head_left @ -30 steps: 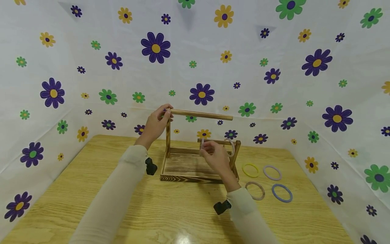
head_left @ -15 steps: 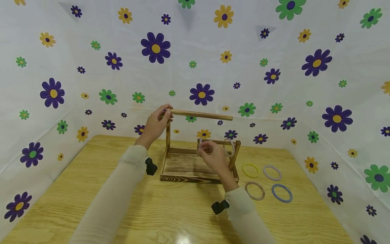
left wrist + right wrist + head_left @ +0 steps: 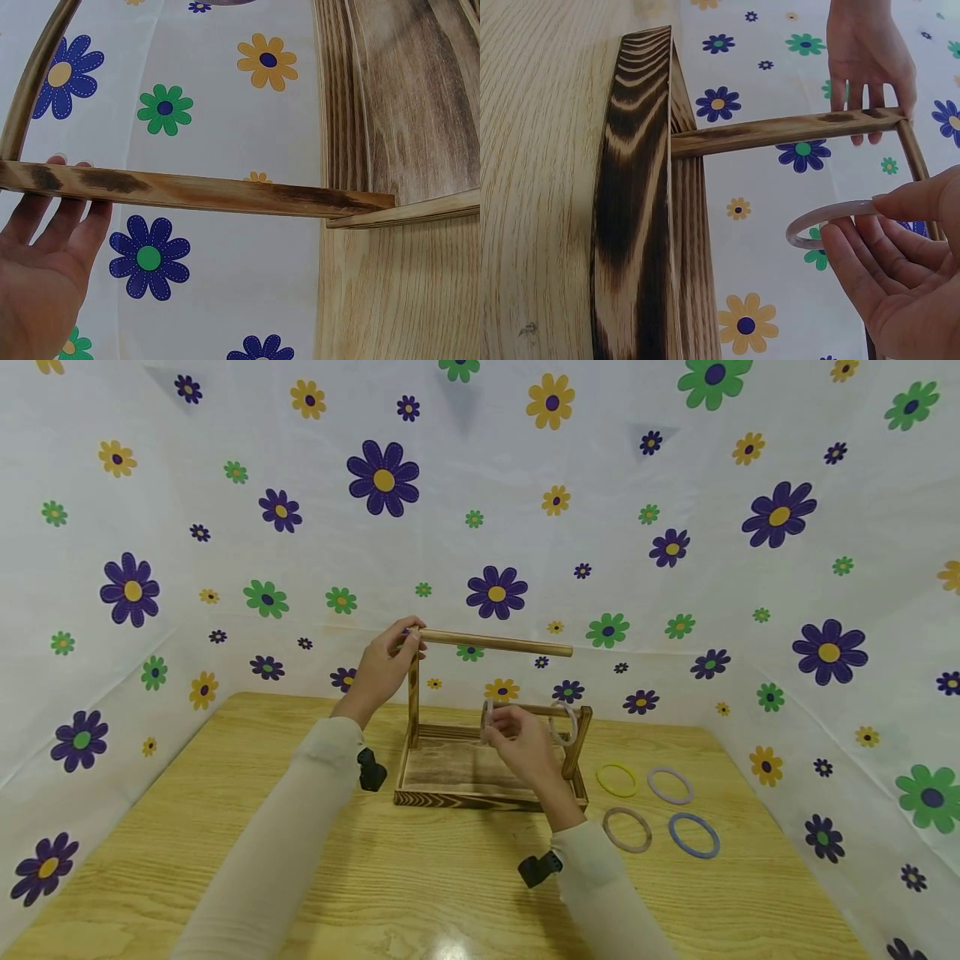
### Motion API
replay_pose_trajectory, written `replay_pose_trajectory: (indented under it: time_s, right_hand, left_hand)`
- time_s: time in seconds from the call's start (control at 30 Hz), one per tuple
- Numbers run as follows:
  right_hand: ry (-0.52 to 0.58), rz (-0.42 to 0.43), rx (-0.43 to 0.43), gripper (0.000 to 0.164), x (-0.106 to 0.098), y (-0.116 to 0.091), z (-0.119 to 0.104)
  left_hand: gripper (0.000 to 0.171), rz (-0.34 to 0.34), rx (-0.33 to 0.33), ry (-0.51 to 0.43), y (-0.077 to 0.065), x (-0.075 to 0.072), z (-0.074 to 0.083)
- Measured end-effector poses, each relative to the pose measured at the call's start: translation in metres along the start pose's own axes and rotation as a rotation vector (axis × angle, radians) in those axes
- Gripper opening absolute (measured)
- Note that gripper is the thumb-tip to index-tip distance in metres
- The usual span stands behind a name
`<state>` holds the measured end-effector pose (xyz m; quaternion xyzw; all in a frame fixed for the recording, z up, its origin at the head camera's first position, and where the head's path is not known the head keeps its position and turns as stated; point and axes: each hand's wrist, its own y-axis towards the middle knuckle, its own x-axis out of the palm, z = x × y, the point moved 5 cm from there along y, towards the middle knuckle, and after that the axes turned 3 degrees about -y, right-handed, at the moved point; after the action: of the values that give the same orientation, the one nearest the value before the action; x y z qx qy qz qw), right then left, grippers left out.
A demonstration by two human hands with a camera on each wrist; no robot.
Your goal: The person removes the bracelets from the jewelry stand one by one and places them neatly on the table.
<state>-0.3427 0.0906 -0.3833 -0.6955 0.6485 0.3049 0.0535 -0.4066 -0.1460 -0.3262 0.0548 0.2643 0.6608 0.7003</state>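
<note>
A wooden display stand (image 3: 414, 693) has a tall left post with a long upper rod (image 3: 495, 643), and a short right post with a lower rod (image 3: 525, 707). My left hand (image 3: 384, 668) grips the top of the tall post, fingers wrapped round it in the left wrist view. Between thumb and fingers, my right hand (image 3: 527, 743) pinches a pale bangle (image 3: 829, 212), held upright by the lower rod's free end. No rod shows through this bangle in the right wrist view. Another pale bangle (image 3: 573, 727) hangs on the lower rod near the short post.
Right of the stand, on the wooden table (image 3: 420, 877), lie a yellow bangle (image 3: 617, 779), a lilac bangle (image 3: 651, 777), a brownish bangle (image 3: 627, 849) and a blue bangle (image 3: 694, 855). Behind hangs a flower-patterned cloth (image 3: 450, 543).
My right hand has shifted slightly left with the pinched bangle, toward and around the lower rod's free end. The left hand and stand have stayed still.
</note>
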Motion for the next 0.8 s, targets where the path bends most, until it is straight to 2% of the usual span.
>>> replay_pose_trajectory:
  time_s: [0.3,0.63,0.8]
  right_hand:
    - [-0.001,-0.021,-0.029,0.022,0.0004,0.0002,-0.0039]
    - [-0.029,-0.026,-0.112,0.021,0.0003,-0.0013,-0.0085]
    - [-0.019,-0.046,-0.102,0.021,-0.0002,-0.0018,-0.0092]
  left_hand:
    - [0.037,0.001,-0.009,-0.008,-0.0009,-0.0005,-0.0003]
    - [0.037,0.003,-0.002,0.005,0.0001,-0.0004,-0.0011]
    - [0.039,-0.003,0.002,0.002,0.0006,0.0000,-0.0008]
